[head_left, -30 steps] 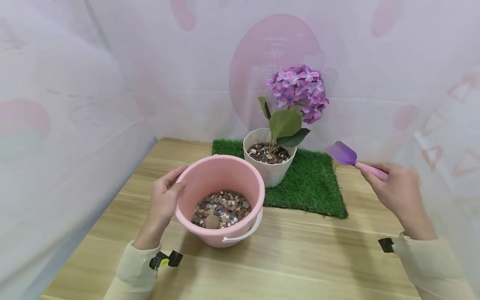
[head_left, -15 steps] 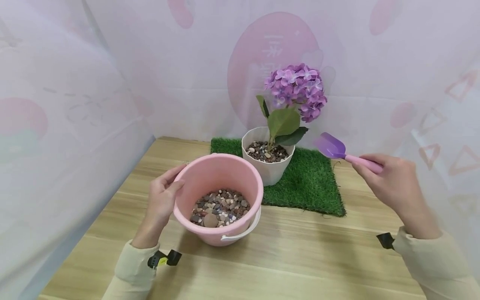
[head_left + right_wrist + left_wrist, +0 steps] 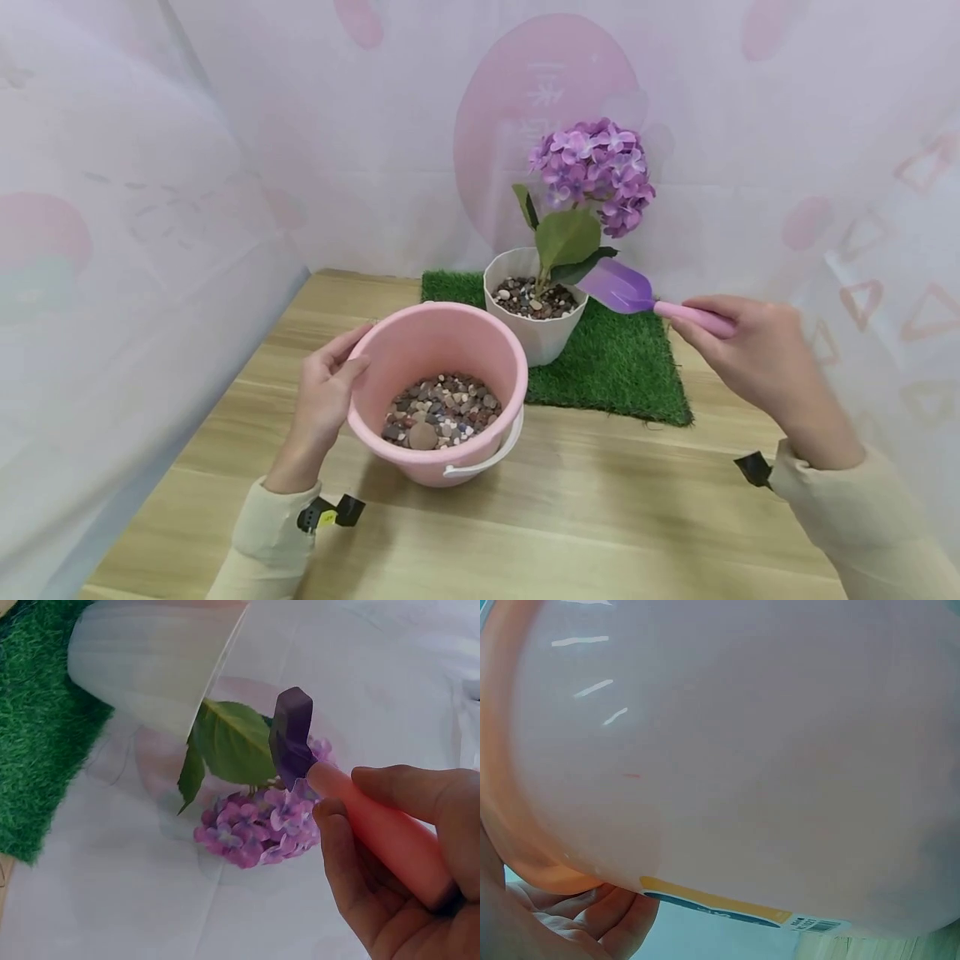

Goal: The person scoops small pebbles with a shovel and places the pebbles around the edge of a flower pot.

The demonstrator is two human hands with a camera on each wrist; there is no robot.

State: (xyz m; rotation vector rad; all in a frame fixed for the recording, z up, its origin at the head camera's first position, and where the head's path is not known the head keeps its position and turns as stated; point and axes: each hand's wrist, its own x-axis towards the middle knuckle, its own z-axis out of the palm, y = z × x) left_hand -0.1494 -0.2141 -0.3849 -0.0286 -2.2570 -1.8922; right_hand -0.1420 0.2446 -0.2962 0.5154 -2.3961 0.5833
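Observation:
My left hand (image 3: 324,400) grips the left rim of a pink bucket (image 3: 457,475), its thumb over the lip and its fingers outside. Small mixed pebbles (image 3: 442,408) and one larger flat stone (image 3: 423,436) lie in the bucket, which tilts slightly. In the left wrist view the bucket's wall (image 3: 742,765) fills most of the picture. My right hand (image 3: 765,350) holds a small shovel by its pink handle (image 3: 693,318). The shovel's purple blade (image 3: 618,287) is in the air by the right rim of a white flowerpot (image 3: 543,340); no pebbles show on it.
A purple hydrangea (image 3: 596,175) with green leaves stands in the pot among pebbles. Under the pot lies a green turf mat (image 3: 622,375) on the wooden table (image 3: 600,492). Printed white cloth (image 3: 360,208) hangs behind and at both sides. The bucket's white handle (image 3: 491,462) hangs in front.
My right hand has moved left with the shovel, bringing the blade from right of the mat to the flowerpot's rim. The left hand and bucket stay in place.

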